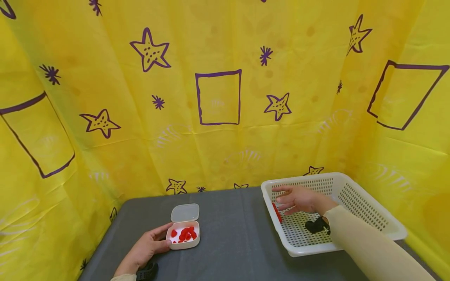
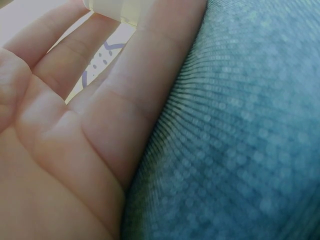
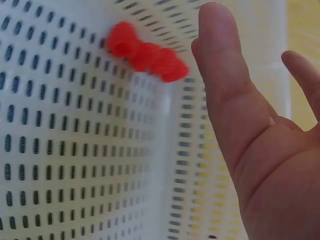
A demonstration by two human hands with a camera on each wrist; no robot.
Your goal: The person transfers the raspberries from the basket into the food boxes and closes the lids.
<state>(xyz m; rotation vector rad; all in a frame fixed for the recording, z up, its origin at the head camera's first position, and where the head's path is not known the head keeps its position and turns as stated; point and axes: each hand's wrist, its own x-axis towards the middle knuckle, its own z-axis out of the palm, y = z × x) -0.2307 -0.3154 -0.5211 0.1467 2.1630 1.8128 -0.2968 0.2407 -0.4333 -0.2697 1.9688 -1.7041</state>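
Observation:
In the head view my left hand [image 1: 147, 245] grips the left side of a small white lunch box [image 1: 186, 246], thumb at its front corner and fingers towards the back. Several red raspberries [image 1: 187, 233] lie in the box, and its translucent lid [image 1: 185, 213] is flipped back. My right hand [image 1: 303, 200] hovers inside a white perforated basket [image 1: 288, 238], fingers spread and holding nothing. Close by, along the basket's left wall, a few more raspberries [image 3: 145, 56] sit in a row, shown best in the right wrist view.
Both box and basket stand on a dark grey cloth-covered table [image 1: 225, 234], the basket at the right. A yellow curtain [image 1: 218, 156] with purple stars and squares closes off the back and sides. A black wristband [image 1: 316, 225] is on the right wrist.

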